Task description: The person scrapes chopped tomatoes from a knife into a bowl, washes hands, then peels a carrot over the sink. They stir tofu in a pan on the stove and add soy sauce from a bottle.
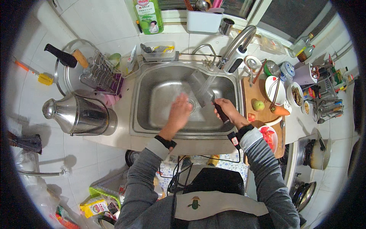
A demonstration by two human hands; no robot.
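Over the steel sink (pixel 135 114), my right hand (pixel 227 110) grips the dark handle of a kitchen cleaver (pixel 199 87). The wide blade points away from me and left, and a stream of water from the faucet (pixel 248 36) runs onto it. My left hand (pixel 179 111) hovers above the basin, to the left of the blade and apart from it. Its fingers look stretched out, though motion smears their tips, and nothing shows in it.
Right of the sink, a wooden cutting board (pixel 249 89) carries a green round fruit (pixel 258 105), a carrot (pixel 280 110) and a bowl of cut red pieces (pixel 268 138). At left stand a steel pot (pixel 82 114) and a dish rack (pixel 101 72). A stove pot (pixel 319 154) sits far right.
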